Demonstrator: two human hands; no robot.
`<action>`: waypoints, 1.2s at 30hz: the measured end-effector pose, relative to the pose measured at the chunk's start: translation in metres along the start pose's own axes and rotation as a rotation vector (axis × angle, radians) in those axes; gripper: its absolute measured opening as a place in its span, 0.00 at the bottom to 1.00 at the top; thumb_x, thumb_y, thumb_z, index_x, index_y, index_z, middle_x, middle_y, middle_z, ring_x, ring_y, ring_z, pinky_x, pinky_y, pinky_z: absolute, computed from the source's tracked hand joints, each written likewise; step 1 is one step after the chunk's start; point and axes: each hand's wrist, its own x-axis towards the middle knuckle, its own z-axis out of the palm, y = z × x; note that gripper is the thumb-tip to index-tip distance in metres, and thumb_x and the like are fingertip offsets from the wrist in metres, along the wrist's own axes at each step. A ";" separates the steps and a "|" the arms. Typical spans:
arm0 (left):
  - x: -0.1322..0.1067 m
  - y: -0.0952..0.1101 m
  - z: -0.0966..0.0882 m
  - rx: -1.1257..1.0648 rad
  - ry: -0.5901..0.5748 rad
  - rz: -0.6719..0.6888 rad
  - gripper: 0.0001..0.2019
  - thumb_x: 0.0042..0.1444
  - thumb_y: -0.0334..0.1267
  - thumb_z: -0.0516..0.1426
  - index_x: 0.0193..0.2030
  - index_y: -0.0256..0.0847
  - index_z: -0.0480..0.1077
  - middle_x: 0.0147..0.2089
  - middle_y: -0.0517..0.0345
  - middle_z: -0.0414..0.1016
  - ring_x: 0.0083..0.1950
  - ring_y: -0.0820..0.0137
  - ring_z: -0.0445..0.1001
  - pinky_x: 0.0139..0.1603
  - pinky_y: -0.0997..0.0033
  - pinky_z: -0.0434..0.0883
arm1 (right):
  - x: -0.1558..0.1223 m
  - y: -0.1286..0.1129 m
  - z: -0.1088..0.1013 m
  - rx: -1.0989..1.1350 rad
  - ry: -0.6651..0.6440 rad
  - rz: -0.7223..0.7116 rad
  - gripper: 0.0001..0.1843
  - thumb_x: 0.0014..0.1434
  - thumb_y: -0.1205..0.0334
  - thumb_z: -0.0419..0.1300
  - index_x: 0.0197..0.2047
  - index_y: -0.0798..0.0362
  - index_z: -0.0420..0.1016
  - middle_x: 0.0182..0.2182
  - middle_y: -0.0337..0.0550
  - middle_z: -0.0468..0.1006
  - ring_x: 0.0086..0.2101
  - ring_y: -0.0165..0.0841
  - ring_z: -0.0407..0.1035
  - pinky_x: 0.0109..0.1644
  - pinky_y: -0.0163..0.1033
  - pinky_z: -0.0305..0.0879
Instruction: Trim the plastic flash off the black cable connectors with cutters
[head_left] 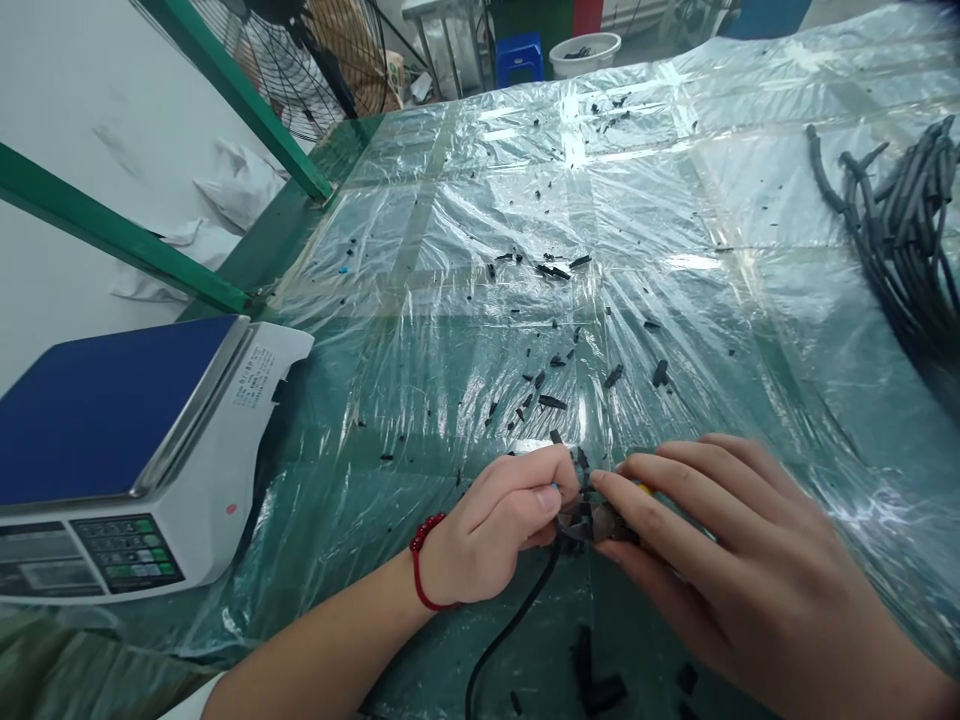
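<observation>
My left hand (499, 525), with a red bead bracelet at the wrist, is closed around the end of a black cable (510, 630) that runs down toward me. My right hand (720, 540) is closed on a small cutting tool (600, 520) with a yellow bit showing under the fingers; its jaws meet the cable end between the two hands. Both hands rest low over the plastic-covered green table (420, 300). Small black cut-off scraps (551, 385) lie scattered just beyond the hands.
A white weighing scale with a blue platform (112, 440) sits at the left edge. A bundle of black cables (907, 220) lies at the far right. A fan (300, 60), a green frame bar (120, 240) and a white basin (585, 50) stand beyond the table.
</observation>
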 end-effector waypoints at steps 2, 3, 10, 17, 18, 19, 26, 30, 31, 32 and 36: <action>0.000 0.000 0.000 0.016 0.002 0.001 0.15 0.67 0.48 0.50 0.32 0.40 0.59 0.27 0.63 0.55 0.26 0.74 0.56 0.25 0.74 0.56 | 0.000 0.000 0.001 0.008 -0.014 0.006 0.10 0.67 0.62 0.62 0.49 0.56 0.80 0.42 0.48 0.82 0.42 0.44 0.73 0.48 0.54 0.65; 0.000 0.000 0.000 0.026 0.003 0.007 0.15 0.67 0.47 0.50 0.32 0.40 0.59 0.26 0.63 0.55 0.26 0.74 0.56 0.25 0.74 0.56 | 0.000 0.001 0.001 0.010 -0.020 0.010 0.10 0.67 0.61 0.62 0.49 0.55 0.80 0.42 0.48 0.82 0.42 0.44 0.73 0.48 0.54 0.65; 0.003 0.000 0.002 0.078 0.002 0.055 0.17 0.69 0.48 0.49 0.31 0.40 0.58 0.27 0.63 0.54 0.25 0.75 0.56 0.26 0.73 0.57 | 0.000 0.002 -0.001 0.022 -0.061 0.021 0.10 0.68 0.61 0.60 0.48 0.55 0.79 0.39 0.47 0.81 0.40 0.43 0.72 0.45 0.51 0.64; 0.001 0.001 0.003 0.061 -0.026 0.037 0.16 0.71 0.48 0.48 0.34 0.40 0.58 0.27 0.64 0.54 0.27 0.74 0.55 0.27 0.72 0.55 | -0.003 0.002 0.006 -0.039 -0.057 -0.001 0.10 0.67 0.62 0.61 0.48 0.57 0.78 0.38 0.47 0.80 0.39 0.44 0.71 0.46 0.53 0.63; 0.000 0.000 0.003 0.065 -0.019 0.042 0.16 0.71 0.48 0.48 0.34 0.41 0.58 0.27 0.64 0.53 0.27 0.73 0.54 0.27 0.71 0.54 | -0.003 0.003 0.007 -0.042 -0.062 -0.007 0.11 0.68 0.61 0.61 0.49 0.57 0.78 0.38 0.47 0.80 0.39 0.43 0.71 0.46 0.53 0.63; 0.000 0.000 0.002 0.073 -0.006 0.050 0.16 0.71 0.48 0.48 0.34 0.41 0.58 0.27 0.64 0.53 0.27 0.73 0.54 0.27 0.71 0.54 | -0.003 0.003 0.008 -0.040 -0.067 -0.008 0.11 0.68 0.60 0.61 0.49 0.57 0.78 0.38 0.47 0.80 0.39 0.43 0.71 0.46 0.53 0.64; 0.002 0.001 -0.002 0.025 0.051 0.149 0.16 0.69 0.47 0.50 0.34 0.39 0.63 0.29 0.61 0.63 0.27 0.74 0.57 0.29 0.71 0.57 | -0.002 0.008 0.006 0.057 -0.057 0.060 0.10 0.69 0.65 0.57 0.51 0.56 0.74 0.44 0.49 0.79 0.44 0.43 0.70 0.50 0.53 0.64; 0.004 0.004 -0.002 -0.042 0.064 0.157 0.14 0.68 0.44 0.53 0.34 0.37 0.66 0.30 0.60 0.64 0.27 0.75 0.58 0.27 0.74 0.57 | -0.004 0.007 0.008 0.160 -0.098 0.134 0.10 0.70 0.67 0.53 0.52 0.54 0.70 0.46 0.49 0.77 0.47 0.43 0.69 0.50 0.50 0.65; 0.005 0.004 -0.003 -0.047 0.061 0.151 0.14 0.68 0.43 0.53 0.34 0.37 0.67 0.30 0.60 0.64 0.27 0.75 0.58 0.27 0.75 0.58 | -0.004 0.007 0.009 0.165 -0.099 0.135 0.10 0.70 0.66 0.53 0.52 0.53 0.70 0.46 0.48 0.77 0.47 0.43 0.69 0.50 0.50 0.65; 0.006 0.004 -0.004 -0.052 0.055 0.145 0.14 0.68 0.43 0.54 0.34 0.37 0.69 0.30 0.59 0.64 0.26 0.76 0.59 0.26 0.75 0.58 | -0.004 0.006 0.010 0.157 -0.096 0.132 0.09 0.71 0.66 0.53 0.52 0.53 0.70 0.46 0.48 0.77 0.47 0.43 0.69 0.51 0.50 0.65; 0.011 -0.003 -0.010 -0.064 0.021 0.158 0.11 0.68 0.42 0.57 0.40 0.37 0.74 0.30 0.60 0.66 0.23 0.78 0.62 0.25 0.77 0.62 | -0.003 0.003 0.010 0.138 -0.092 0.129 0.08 0.72 0.66 0.51 0.51 0.53 0.69 0.45 0.47 0.77 0.46 0.42 0.68 0.51 0.50 0.66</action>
